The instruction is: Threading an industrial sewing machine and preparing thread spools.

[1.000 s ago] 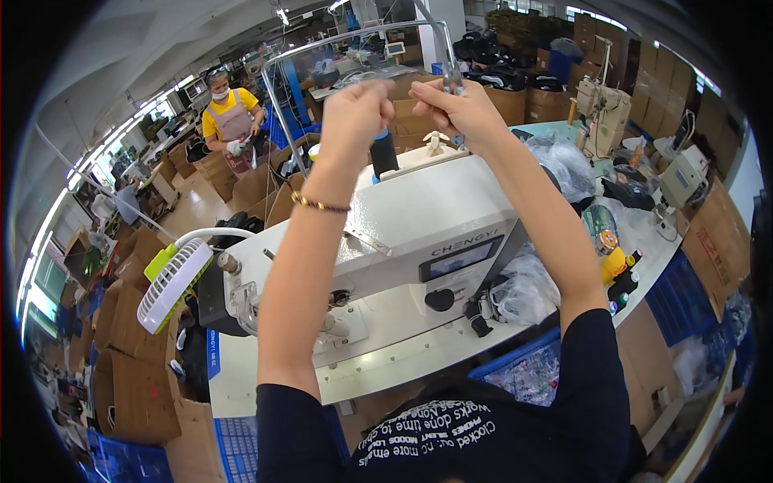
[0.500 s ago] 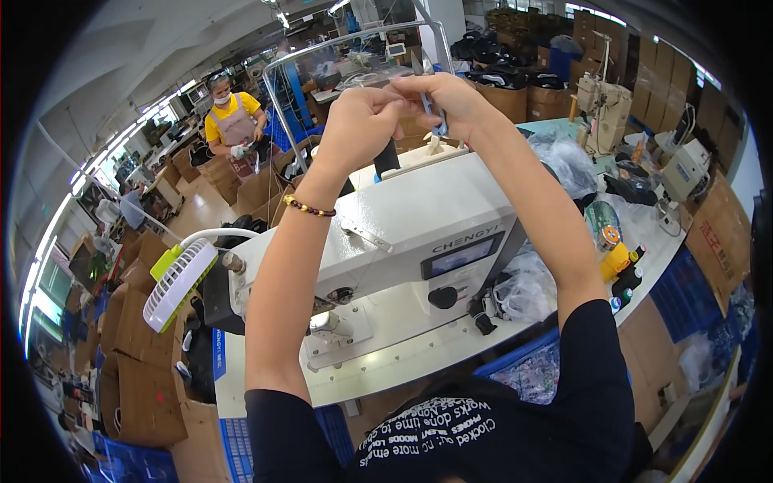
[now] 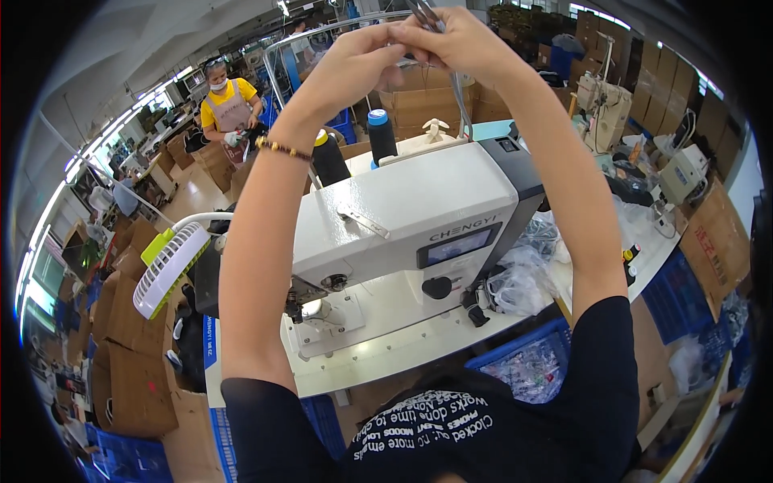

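Observation:
Both my hands are raised close together above the white sewing machine (image 3: 386, 197). My right hand (image 3: 463, 44) is closed around scissors (image 3: 427, 14), whose grey metal part shows past the fingers at the top edge. With fingertips pinched together, my left hand (image 3: 350, 68) meets the right one. What lies in its pinch is too small or hidden to make out. Beneath the hands stand a black thread cone with a blue top (image 3: 381, 138) and another black cone with a yellow top (image 3: 328, 157).
A metal rail (image 3: 322, 30) arches behind my hands. A white-and-green fan (image 3: 171, 270) is fixed at the machine's left end. Clear plastic bags (image 3: 523, 282) lie to the right. A blue crate (image 3: 523, 362) sits below the table. A person in yellow (image 3: 232, 109) stands far left.
Both hands have moved up and stay together, the right still gripping the scissors. The thread cones behind the machine now show. The view has shifted slightly.

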A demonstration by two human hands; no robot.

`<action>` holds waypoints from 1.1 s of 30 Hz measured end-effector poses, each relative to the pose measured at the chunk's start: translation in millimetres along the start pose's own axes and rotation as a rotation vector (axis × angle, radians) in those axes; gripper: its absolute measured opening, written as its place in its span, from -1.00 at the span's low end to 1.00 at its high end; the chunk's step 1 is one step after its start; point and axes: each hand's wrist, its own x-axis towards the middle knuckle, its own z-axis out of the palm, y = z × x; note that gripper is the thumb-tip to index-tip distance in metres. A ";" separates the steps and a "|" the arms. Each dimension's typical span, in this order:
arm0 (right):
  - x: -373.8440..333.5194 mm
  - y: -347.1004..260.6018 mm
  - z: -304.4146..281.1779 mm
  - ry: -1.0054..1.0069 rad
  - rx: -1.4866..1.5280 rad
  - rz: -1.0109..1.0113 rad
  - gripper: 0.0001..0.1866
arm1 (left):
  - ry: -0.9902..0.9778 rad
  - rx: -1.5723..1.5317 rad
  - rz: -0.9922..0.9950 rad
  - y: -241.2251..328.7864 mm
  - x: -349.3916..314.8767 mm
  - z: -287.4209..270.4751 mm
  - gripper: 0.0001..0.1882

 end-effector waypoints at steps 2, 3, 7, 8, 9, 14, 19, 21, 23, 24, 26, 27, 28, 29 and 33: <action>10.4 -10.9 -7.7 0.011 0.018 -0.080 -0.77 | -0.028 0.043 0.005 -2.0 14.2 -14.7 -0.78; 12.8 -11.0 -10.1 0.012 0.016 -0.078 -0.77 | -0.063 0.082 0.011 -0.4 18.7 -17.4 -0.78; 15.8 -14.1 -13.4 0.133 0.269 0.107 -0.76 | -0.018 0.238 0.046 -0.3 29.1 -31.7 -0.71; 21.1 -5.7 -10.7 0.181 0.290 0.082 -0.77 | 0.025 0.190 0.009 -1.2 31.4 -36.3 -0.71; 23.2 0.8 -7.8 0.233 0.306 0.059 -0.77 | 0.022 0.190 0.013 -2.9 34.0 -36.3 -0.71; 22.6 30.0 12.8 0.350 0.104 -0.085 -0.75 | 0.151 -0.318 -0.160 -8.1 38.2 -36.2 -0.78; 9.5 21.4 42.6 0.408 -0.131 -0.238 -0.74 | 0.112 -0.415 -0.131 -15.7 39.1 -44.4 -0.77; 9.2 17.6 44.0 0.388 -0.128 -0.213 -0.74 | 0.136 -0.248 -0.104 -16.4 39.4 -39.5 -0.77; 11.9 16.3 38.6 0.385 -0.104 -0.247 -0.72 | 0.167 0.384 -0.058 -13.9 39.1 -36.4 -0.76; 15.0 17.7 31.6 0.408 -0.174 -0.304 -0.69 | 0.169 0.385 0.041 -11.4 37.2 -30.3 -0.77; 18.5 21.3 23.6 0.380 -0.141 -0.232 -0.68 | 0.109 0.387 0.015 -11.1 39.7 -31.3 -0.77; 21.1 22.2 23.0 0.349 -0.107 -0.160 -0.67 | 0.050 0.388 -0.012 -13.2 40.9 -34.3 -0.77; 23.2 23.3 25.7 0.386 -0.140 -0.230 -0.67 | 0.051 0.393 -0.014 -15.3 41.8 -37.2 -0.77; 25.1 24.2 27.7 0.386 -0.136 -0.232 -0.67 | 0.021 0.344 -0.044 -17.1 42.4 -40.1 -0.78; 31.1 30.4 31.5 0.421 -0.126 -0.262 -0.68 | 0.028 0.215 -0.079 -19.5 40.8 -38.5 -0.81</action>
